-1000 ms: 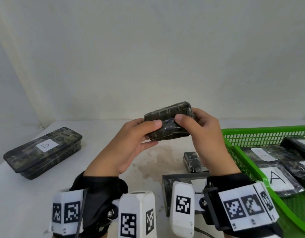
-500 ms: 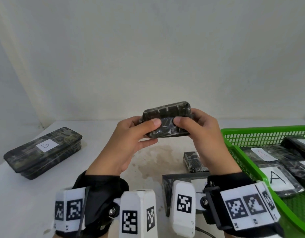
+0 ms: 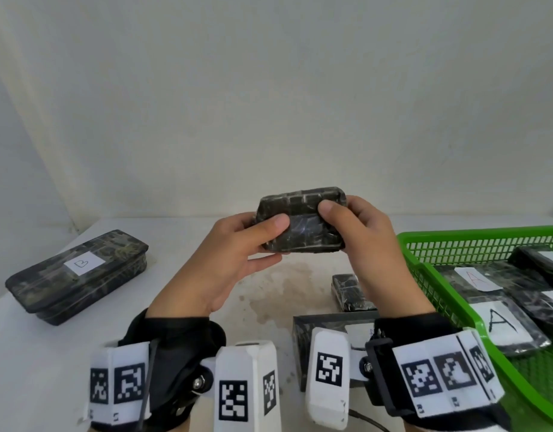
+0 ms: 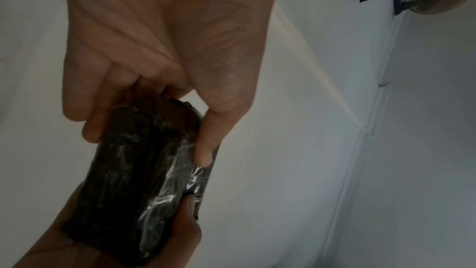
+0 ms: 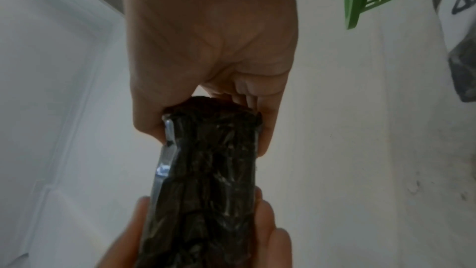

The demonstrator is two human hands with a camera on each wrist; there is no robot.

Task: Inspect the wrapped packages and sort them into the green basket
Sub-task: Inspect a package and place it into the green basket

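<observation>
Both hands up above table (image 3: 66, 353), sharing one small dark wrapped package (image 3: 300, 227). L hand (image 3: 219, 269) takes its left end: thumb on near face, fingers curled behind. R hand (image 3: 371, 244) takes right end, same grip, thumb front, fingers behind. Thumb tips close together on near face, not touching. Pkg roughly level, long axis L–R, held clear of table, no label visible on sides shown.

L wrist view: pkg (image 4: 144, 180) pinched btw thumb and fingers of L hand (image 4: 165, 48), clear film glinting on one edge. R wrist view: same pkg (image 5: 206, 180) end-on in R hand (image 5: 211, 48), other hand's fingers at far end.

Green basket (image 3: 431, 244) at right on table, several dark pkgs inside w/ white labels marked "A" (image 3: 502, 321). Long dark pkg w/ "B" label (image 3: 79, 275) lies far left on table, well apart. Another small dark pkg (image 3: 350, 293) on table just beside basket, below R hand. Brownish stain (image 3: 281, 285) on table centre.
</observation>
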